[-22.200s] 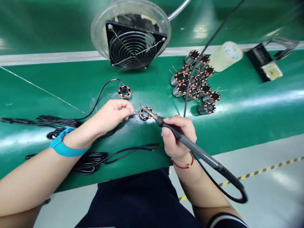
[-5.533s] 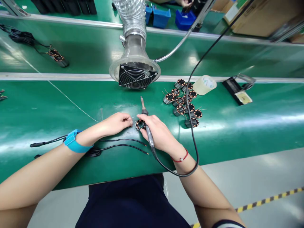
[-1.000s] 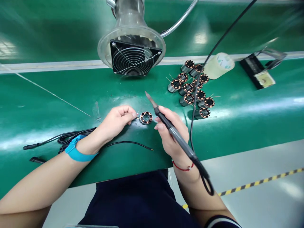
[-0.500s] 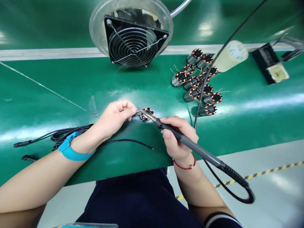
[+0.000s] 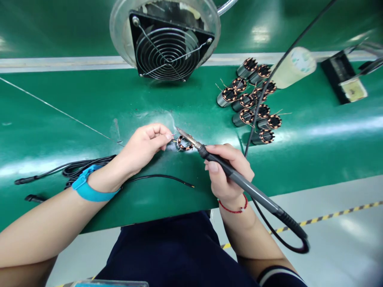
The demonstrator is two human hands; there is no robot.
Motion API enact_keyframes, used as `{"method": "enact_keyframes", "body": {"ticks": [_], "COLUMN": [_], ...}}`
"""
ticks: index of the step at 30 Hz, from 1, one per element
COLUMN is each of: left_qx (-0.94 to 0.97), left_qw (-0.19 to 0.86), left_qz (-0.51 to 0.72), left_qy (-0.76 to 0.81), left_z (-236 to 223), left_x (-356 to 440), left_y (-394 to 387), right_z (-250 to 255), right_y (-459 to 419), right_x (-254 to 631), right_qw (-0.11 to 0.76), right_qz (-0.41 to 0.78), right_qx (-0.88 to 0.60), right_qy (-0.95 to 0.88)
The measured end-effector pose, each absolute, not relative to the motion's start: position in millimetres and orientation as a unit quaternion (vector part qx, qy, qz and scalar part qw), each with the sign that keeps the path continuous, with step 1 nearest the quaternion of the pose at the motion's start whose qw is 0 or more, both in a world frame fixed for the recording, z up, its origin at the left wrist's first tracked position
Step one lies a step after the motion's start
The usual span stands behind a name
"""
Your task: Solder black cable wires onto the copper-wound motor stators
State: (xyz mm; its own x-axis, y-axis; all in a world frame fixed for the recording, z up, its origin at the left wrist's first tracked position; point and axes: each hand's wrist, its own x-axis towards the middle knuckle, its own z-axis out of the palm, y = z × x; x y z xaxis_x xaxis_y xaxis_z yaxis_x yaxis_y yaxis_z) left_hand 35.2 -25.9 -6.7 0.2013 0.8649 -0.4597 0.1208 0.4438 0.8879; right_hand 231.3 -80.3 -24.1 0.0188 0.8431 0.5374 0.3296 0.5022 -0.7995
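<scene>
Green workbench-style counter [image 5: 54,107] here, with a round fume extractor fan [image 5: 167,50] in a clear housing at the far edge. Off to the far right there's a cluster of wound motor stators [image 5: 248,99] lying on their sides, beside a roll of tape [image 5: 295,67]. A black cable [image 5: 89,165] sits coiled at near left.

The one being worked on is a small copper-wound coil ring [image 5: 183,143], dark with orange windings, lying tilted on the counter between the hands. The right hand [image 5: 227,171] grips a soldering iron [image 5: 242,179] like a pen, its tip just beside the ring. The left hand [image 5: 145,145] is pinched closed on a thin wire end [image 5: 172,137] at the ring's edge, though that wire's tiny. Blue wrist strap [image 5: 89,191] on the left wrist.
</scene>
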Motion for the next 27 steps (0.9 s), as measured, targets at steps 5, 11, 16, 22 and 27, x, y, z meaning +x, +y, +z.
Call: {"method": "enact_keyframes", "body": {"ticks": [5, 11, 16, 22, 27], "left_qx": [0.436, 0.433, 0.422, 0.423, 0.409], "left_qw": [0.646, 0.647, 0.659, 0.651, 0.667], "left_qz": [0.287, 0.292, 0.305, 0.315, 0.322], "left_qy": [0.557, 0.555, 0.543, 0.546, 0.532], "left_z": [-7, -7, -5, -5, -6], "left_x": [35, 35, 36, 37, 35], "left_y": [-26, -26, -26, -26, -25], "right_z": [-24, -16, 4, -3, -28], "right_y": [-78, -71, -51, -27, -22], "right_x": [232, 228, 226, 216, 207], "right_qw": [0.535, 0.474, 0.386, 0.275, 0.320], "right_qz": [0.219, 0.278, 0.298, 0.316, 0.338], "right_qx": [-0.444, -0.452, -0.469, -0.463, -0.459], "right_qy": [-0.684, -0.703, -0.736, -0.781, -0.757]}}
